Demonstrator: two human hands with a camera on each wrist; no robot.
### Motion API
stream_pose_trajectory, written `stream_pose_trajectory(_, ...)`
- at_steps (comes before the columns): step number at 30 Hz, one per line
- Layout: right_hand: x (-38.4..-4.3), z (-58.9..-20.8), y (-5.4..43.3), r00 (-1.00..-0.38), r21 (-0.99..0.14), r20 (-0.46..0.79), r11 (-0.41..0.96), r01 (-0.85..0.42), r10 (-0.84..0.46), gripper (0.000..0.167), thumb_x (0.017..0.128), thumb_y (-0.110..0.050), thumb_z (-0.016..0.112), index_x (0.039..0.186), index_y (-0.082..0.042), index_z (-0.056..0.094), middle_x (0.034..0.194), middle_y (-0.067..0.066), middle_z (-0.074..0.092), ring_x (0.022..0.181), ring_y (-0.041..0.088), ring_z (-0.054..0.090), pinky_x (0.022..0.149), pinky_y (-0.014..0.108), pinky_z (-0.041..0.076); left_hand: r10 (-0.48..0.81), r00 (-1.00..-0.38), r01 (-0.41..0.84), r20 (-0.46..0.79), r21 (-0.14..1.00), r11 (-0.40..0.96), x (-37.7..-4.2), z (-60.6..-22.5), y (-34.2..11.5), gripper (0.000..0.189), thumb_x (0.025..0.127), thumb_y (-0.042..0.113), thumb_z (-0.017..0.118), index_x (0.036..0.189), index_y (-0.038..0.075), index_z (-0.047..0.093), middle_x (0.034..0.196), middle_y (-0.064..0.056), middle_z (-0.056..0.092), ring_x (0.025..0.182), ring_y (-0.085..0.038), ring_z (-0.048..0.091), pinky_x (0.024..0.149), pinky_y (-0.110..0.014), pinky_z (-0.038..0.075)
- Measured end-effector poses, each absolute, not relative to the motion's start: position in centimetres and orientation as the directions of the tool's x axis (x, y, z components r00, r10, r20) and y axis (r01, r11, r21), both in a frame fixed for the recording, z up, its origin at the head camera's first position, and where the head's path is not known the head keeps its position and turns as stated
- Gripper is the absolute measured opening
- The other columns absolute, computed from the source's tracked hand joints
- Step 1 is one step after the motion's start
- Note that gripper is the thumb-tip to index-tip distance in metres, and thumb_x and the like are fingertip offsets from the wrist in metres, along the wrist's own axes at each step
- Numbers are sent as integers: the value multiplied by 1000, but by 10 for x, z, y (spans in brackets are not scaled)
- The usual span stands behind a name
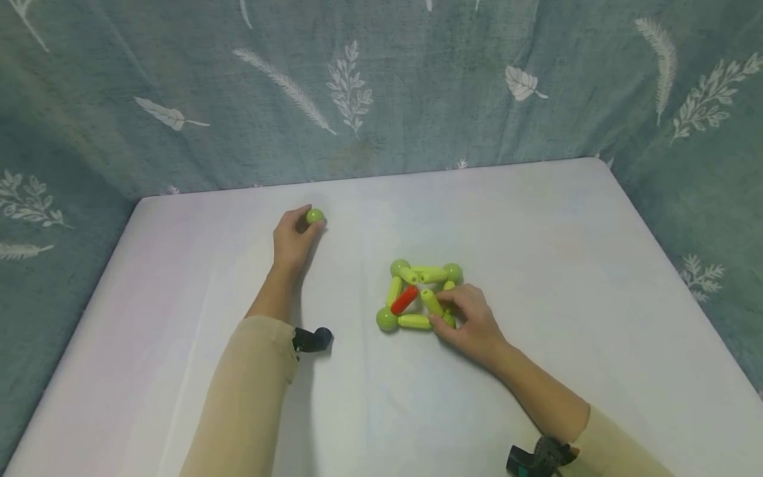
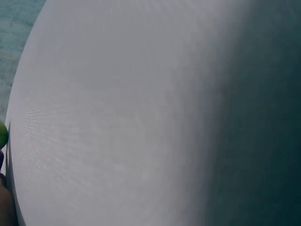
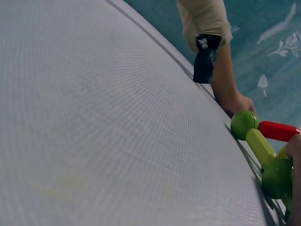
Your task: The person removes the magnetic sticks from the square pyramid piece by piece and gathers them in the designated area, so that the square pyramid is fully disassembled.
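My left hand [image 1: 292,242] pinches a small green ball [image 1: 315,216] between thumb and fingers, toward the table's far side. The left wrist view catches only slivers of that ball [image 2: 3,134] and the hand at its left edge. My right hand [image 1: 471,322] grips a yellow-green rod [image 1: 430,302] at the near right corner of a square frame of rods and green balls. A red rod [image 1: 405,300] leans up from the near left ball [image 1: 387,319]. Shorter-looking yellow-green rods rise from the far corners. My fingers partly hide the near right ball [image 1: 448,320].
A white table [image 1: 536,232] lies under everything. Green leaf-patterned cloth [image 1: 411,86] hangs behind and beside it. Each wrist wears a black camera mount, the left one [image 1: 312,340] beside the sleeve and the right one [image 1: 541,457] near the front edge of view.
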State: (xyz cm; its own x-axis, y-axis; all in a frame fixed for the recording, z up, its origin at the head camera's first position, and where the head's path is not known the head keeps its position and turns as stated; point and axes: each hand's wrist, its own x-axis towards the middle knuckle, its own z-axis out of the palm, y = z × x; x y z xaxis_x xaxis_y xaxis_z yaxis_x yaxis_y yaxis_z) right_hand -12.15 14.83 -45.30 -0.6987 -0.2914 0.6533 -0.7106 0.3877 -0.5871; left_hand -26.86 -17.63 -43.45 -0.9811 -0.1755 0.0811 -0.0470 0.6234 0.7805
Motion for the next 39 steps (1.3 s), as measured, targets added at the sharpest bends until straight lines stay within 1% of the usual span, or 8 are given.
stream_pose_trajectory(6, -121, -454, 148, -711, -596, 638, 396, -699, -296, 31, 67, -1, 74, 97, -1, 63, 85, 4, 63, 77, 16, 47, 71, 28, 35, -186, -980, -60, 71, 786, 616, -263, -433, -178, 58, 90, 34, 63, 140, 12, 44, 139, -9, 47, 134, -23, 38, 112, -35, 28)
stream_pose_trajectory(14, -123, -454, 148, -720, -609, 634, 392, -690, -283, 31, 68, -2, 74, 97, 0, 64, 87, 6, 64, 78, 17, 48, 70, 25, 37, -209, -968, -11, 141, 804, 594, -256, -430, -175, 62, 87, 39, 64, 139, 11, 44, 139, -7, 47, 134, -20, 39, 112, -30, 27)
stream_pose_trajectory(18, -121, -453, 149, -734, -625, 615, 390, -677, -288, 32, 69, -2, 75, 98, 1, 64, 89, 7, 63, 80, 17, 49, 69, 22, 41, -245, -955, 11, 169, 843, 537, -241, -434, -170, 56, 89, 36, 63, 137, 11, 47, 137, -6, 48, 132, -18, 40, 110, -25, 28)
stream_pose_trajectory(22, -122, -454, 150, -737, -623, 612, 399, -673, -287, 32, 69, -2, 76, 98, 1, 63, 89, 7, 63, 79, 17, 49, 68, 22, 42, -237, -951, 62, 198, 875, 480, -221, -438, -159, 46, 91, 30, 61, 132, 12, 52, 135, -5, 48, 132, -17, 40, 111, -25, 28)
stream_pose_trajectory(26, -120, -454, 150, -744, -643, 599, 375, -668, -297, 34, 69, -2, 76, 100, 0, 64, 88, 6, 64, 77, 16, 52, 66, 21, 44, -144, -951, 188, 275, 880, 437, -195, -438, -143, 38, 90, 21, 64, 125, 8, 58, 126, -7, 53, 121, -20, 49, 107, -30, 35)
stream_pose_trajectory(31, -118, -450, 148, -739, -670, 571, 318, -671, -357, 39, 68, 1, 78, 105, -1, 65, 90, 7, 66, 74, 15, 56, 65, 20, 48, 30, -930, 350, 367, 855, 382, -164, -430, -121, 34, 84, 11, 71, 116, 2, 65, 108, -11, 62, 97, -24, 58, 92, -34, 45)
stream_pose_trajectory(36, -119, -448, 147, -700, -663, 582, 258, -703, -413, 39, 66, 1, 81, 103, -1, 68, 99, 10, 66, 82, 18, 61, 72, 20, 50, 132, -895, 444, 426, 826, 346, -144, -423, -102, 30, 80, 5, 74, 110, 2, 69, 98, -10, 63, 84, -20, 56, 79, -28, 46)
stream_pose_trajectory(39, -119, -448, 145, -653, -632, 595, 228, -740, -469, 37, 65, -2, 83, 100, -2, 70, 105, 12, 65, 93, 22, 62, 81, 20, 50, 220, -863, 505, 454, 782, 365, -137, -422, -93, 31, 76, 7, 77, 106, 4, 71, 95, -7, 61, 87, -19, 52, 76, -26, 43)
